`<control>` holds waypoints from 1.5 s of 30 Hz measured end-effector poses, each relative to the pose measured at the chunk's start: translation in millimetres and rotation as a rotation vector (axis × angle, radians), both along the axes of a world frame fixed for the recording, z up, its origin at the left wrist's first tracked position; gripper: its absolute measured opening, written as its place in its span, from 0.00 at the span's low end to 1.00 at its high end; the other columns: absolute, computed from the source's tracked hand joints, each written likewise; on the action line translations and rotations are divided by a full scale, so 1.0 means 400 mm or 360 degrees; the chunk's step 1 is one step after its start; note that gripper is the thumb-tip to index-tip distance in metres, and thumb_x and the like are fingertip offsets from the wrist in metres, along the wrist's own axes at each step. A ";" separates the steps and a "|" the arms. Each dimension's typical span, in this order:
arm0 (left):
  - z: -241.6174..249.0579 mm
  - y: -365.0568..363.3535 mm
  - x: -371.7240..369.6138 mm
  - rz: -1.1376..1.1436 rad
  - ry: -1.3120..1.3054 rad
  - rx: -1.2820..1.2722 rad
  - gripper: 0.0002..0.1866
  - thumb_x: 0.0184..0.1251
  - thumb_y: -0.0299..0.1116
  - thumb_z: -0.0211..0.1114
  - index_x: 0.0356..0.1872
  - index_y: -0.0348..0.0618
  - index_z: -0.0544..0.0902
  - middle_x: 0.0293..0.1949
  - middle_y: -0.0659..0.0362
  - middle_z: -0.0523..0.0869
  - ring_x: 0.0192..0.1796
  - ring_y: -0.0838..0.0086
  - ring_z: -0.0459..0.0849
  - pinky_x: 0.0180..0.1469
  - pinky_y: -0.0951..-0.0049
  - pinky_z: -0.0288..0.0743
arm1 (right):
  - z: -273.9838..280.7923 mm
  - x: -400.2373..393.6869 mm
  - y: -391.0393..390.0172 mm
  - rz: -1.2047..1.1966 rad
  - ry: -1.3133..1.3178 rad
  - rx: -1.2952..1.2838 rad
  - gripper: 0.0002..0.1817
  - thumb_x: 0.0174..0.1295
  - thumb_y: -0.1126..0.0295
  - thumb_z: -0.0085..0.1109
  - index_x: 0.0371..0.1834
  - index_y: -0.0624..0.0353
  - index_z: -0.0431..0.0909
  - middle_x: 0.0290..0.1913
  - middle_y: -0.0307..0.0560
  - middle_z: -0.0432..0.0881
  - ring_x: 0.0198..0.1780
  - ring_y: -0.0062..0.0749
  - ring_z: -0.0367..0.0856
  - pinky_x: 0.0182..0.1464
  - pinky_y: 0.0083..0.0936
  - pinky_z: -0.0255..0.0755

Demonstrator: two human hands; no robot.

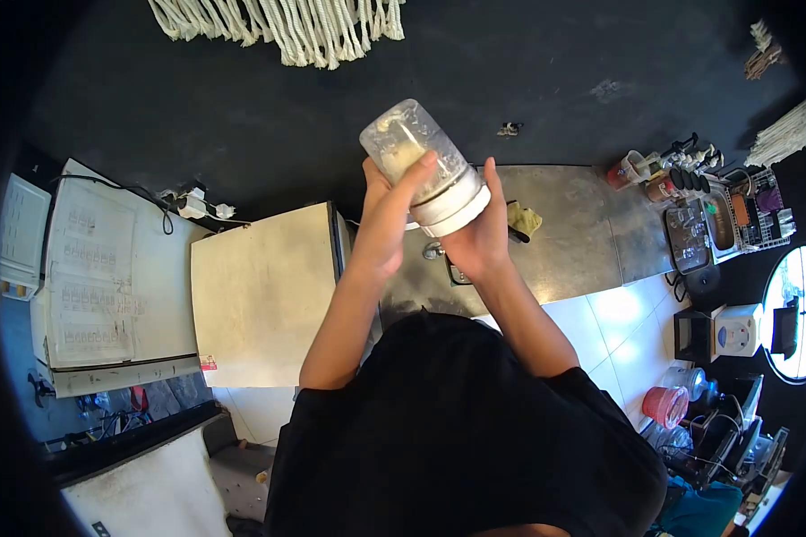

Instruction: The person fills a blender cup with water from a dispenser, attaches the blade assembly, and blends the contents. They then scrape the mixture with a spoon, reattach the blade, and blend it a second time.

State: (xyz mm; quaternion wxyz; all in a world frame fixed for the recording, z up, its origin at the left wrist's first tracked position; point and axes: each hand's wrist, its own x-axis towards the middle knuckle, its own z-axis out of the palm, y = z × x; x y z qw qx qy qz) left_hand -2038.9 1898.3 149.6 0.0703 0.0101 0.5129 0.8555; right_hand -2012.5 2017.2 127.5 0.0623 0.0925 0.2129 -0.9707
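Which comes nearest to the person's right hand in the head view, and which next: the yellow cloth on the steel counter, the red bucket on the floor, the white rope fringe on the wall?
From the right hand:
1. Yellow cloth, just beside it on the counter.
2. Red bucket, lower right on the floor.
3. White rope fringe, top left on the wall.

The jar (pixel 424 164) sits between the left hand (pixel 387 215) and right hand (pixel 476 234), above the counter (pixel 573 233). A cloth (pixel 525 217) lies on the counter just right of the hands (a fridge (pixel 264 291) stands left), dishes (pixel 716 219) far right.
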 end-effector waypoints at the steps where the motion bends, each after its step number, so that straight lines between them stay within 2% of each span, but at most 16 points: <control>1: -0.016 -0.010 -0.009 -0.0051 -0.0036 0.0015 0.36 0.62 0.43 0.75 0.60 0.38 0.62 0.55 0.51 0.75 0.60 0.70 0.77 0.65 0.66 0.68 | -0.009 -0.007 0.003 0.0022 -0.0020 -0.0039 0.38 0.76 0.39 0.36 0.71 0.62 0.67 0.69 0.52 0.74 0.69 0.45 0.72 0.72 0.43 0.64; 4: -0.053 -0.036 -0.026 -0.0173 -0.0160 0.0052 0.38 0.60 0.46 0.76 0.61 0.37 0.62 0.56 0.51 0.75 0.61 0.69 0.76 0.66 0.65 0.65 | -0.018 -0.008 -0.001 0.0006 -0.0093 -0.0046 0.37 0.78 0.40 0.33 0.72 0.64 0.65 0.70 0.53 0.73 0.70 0.46 0.72 0.72 0.44 0.64; 6: -0.057 -0.037 -0.030 -0.0168 -0.0160 -0.0009 0.39 0.59 0.46 0.77 0.61 0.36 0.62 0.56 0.50 0.75 0.60 0.69 0.77 0.65 0.66 0.67 | -0.053 -0.006 -0.008 -0.0111 -0.0133 0.0150 0.36 0.77 0.38 0.35 0.68 0.61 0.68 0.66 0.50 0.75 0.68 0.40 0.73 0.72 0.43 0.65; 7: -0.058 -0.036 -0.027 -0.0166 -0.0163 -0.0070 0.40 0.58 0.46 0.78 0.61 0.35 0.62 0.56 0.50 0.76 0.59 0.69 0.78 0.63 0.67 0.69 | -0.074 -0.011 -0.012 -0.0185 -0.0204 0.0231 0.32 0.76 0.38 0.40 0.58 0.58 0.71 0.60 0.46 0.78 0.64 0.36 0.76 0.69 0.43 0.67; 10: -0.042 -0.033 -0.009 -0.0132 -0.0218 -0.0131 0.43 0.57 0.47 0.79 0.62 0.33 0.61 0.55 0.49 0.76 0.57 0.69 0.79 0.59 0.68 0.74 | -0.104 -0.011 -0.007 -0.0262 -0.0226 0.0269 0.26 0.75 0.41 0.47 0.52 0.54 0.71 0.54 0.41 0.79 0.58 0.31 0.78 0.64 0.41 0.71; 11: -0.057 -0.034 -0.016 -0.0131 -0.0220 -0.0131 0.43 0.57 0.47 0.79 0.62 0.33 0.61 0.55 0.49 0.76 0.57 0.69 0.79 0.59 0.68 0.74 | -0.107 -0.005 -0.004 -0.0262 -0.0229 0.0269 0.26 0.75 0.41 0.47 0.52 0.54 0.71 0.54 0.41 0.79 0.58 0.31 0.78 0.64 0.41 0.71; 13: -0.085 -0.041 -0.031 -0.0118 -0.0139 -0.0198 0.44 0.57 0.46 0.80 0.62 0.33 0.61 0.54 0.49 0.77 0.56 0.70 0.81 0.56 0.69 0.77 | -0.115 0.011 0.002 -0.0136 0.0037 0.0802 0.23 0.74 0.45 0.52 0.54 0.54 0.70 0.52 0.41 0.79 0.56 0.28 0.79 0.60 0.37 0.73; 18: -0.075 -0.059 -0.014 -0.0130 -0.0129 -0.0273 0.40 0.61 0.51 0.76 0.64 0.39 0.63 0.54 0.54 0.79 0.56 0.72 0.80 0.53 0.70 0.76 | -0.129 0.024 0.017 -0.0028 0.0093 0.0866 0.21 0.74 0.51 0.54 0.58 0.54 0.70 0.52 0.42 0.79 0.54 0.27 0.80 0.56 0.34 0.76; 21: -0.090 -0.073 -0.020 -0.0214 -0.0170 -0.0325 0.37 0.64 0.54 0.73 0.64 0.43 0.66 0.53 0.57 0.80 0.55 0.74 0.80 0.50 0.70 0.75 | -0.128 0.026 0.016 0.0114 0.0034 0.0645 0.22 0.75 0.52 0.52 0.58 0.59 0.71 0.54 0.47 0.79 0.58 0.34 0.81 0.60 0.41 0.78; 31: -0.152 -0.124 -0.043 -0.0337 -0.0249 -0.0308 0.34 0.67 0.50 0.71 0.67 0.41 0.72 0.46 0.61 0.84 0.48 0.79 0.82 0.48 0.74 0.73 | -0.202 0.025 0.015 0.0417 0.0096 0.0436 0.27 0.74 0.51 0.52 0.66 0.59 0.67 0.62 0.53 0.77 0.62 0.39 0.80 0.63 0.42 0.79; 34: -0.172 -0.124 -0.037 -0.0373 -0.0193 -0.0216 0.37 0.67 0.47 0.71 0.70 0.37 0.69 0.46 0.60 0.84 0.47 0.80 0.81 0.47 0.76 0.73 | -0.232 0.025 0.020 0.0397 0.0177 0.0534 0.32 0.73 0.51 0.53 0.72 0.59 0.63 0.65 0.53 0.75 0.65 0.39 0.77 0.66 0.41 0.74; 36: -0.188 -0.126 -0.032 -0.0402 -0.0151 -0.0157 0.39 0.67 0.46 0.72 0.72 0.35 0.67 0.46 0.60 0.84 0.47 0.81 0.79 0.47 0.77 0.73 | -0.238 0.024 0.025 0.0415 0.0202 0.0882 0.36 0.71 0.53 0.57 0.76 0.60 0.58 0.68 0.53 0.72 0.69 0.38 0.72 0.70 0.38 0.68; 37: -0.203 -0.127 -0.033 -0.0419 -0.0058 -0.0324 0.40 0.67 0.45 0.72 0.73 0.35 0.66 0.46 0.59 0.84 0.47 0.81 0.78 0.49 0.77 0.73 | -0.225 0.025 0.020 0.0396 0.0119 0.0956 0.42 0.67 0.54 0.64 0.77 0.62 0.56 0.68 0.52 0.72 0.70 0.36 0.70 0.72 0.35 0.62; 42: -0.250 -0.127 -0.018 -0.0443 0.0108 -0.0609 0.38 0.69 0.44 0.70 0.75 0.36 0.66 0.46 0.59 0.83 0.48 0.80 0.76 0.52 0.75 0.73 | -0.286 -0.004 0.068 0.0496 0.0073 0.1295 0.48 0.56 0.56 0.74 0.75 0.65 0.59 0.67 0.52 0.73 0.69 0.37 0.71 0.72 0.34 0.63; 43: -0.281 -0.139 -0.026 -0.0534 0.0025 -0.0579 0.33 0.73 0.44 0.65 0.74 0.42 0.68 0.57 0.56 0.83 0.54 0.77 0.80 0.53 0.74 0.73 | -0.296 -0.007 0.074 0.0479 0.0137 0.1352 0.47 0.55 0.58 0.75 0.75 0.65 0.60 0.66 0.52 0.74 0.68 0.37 0.72 0.71 0.35 0.64; 45: -0.328 -0.160 -0.031 -0.0523 -0.0038 -0.0474 0.31 0.74 0.44 0.64 0.72 0.43 0.70 0.57 0.57 0.84 0.53 0.76 0.80 0.51 0.74 0.73 | -0.320 -0.019 0.084 0.0415 0.0208 0.1397 0.45 0.51 0.64 0.76 0.72 0.64 0.63 0.63 0.50 0.77 0.65 0.37 0.76 0.69 0.35 0.67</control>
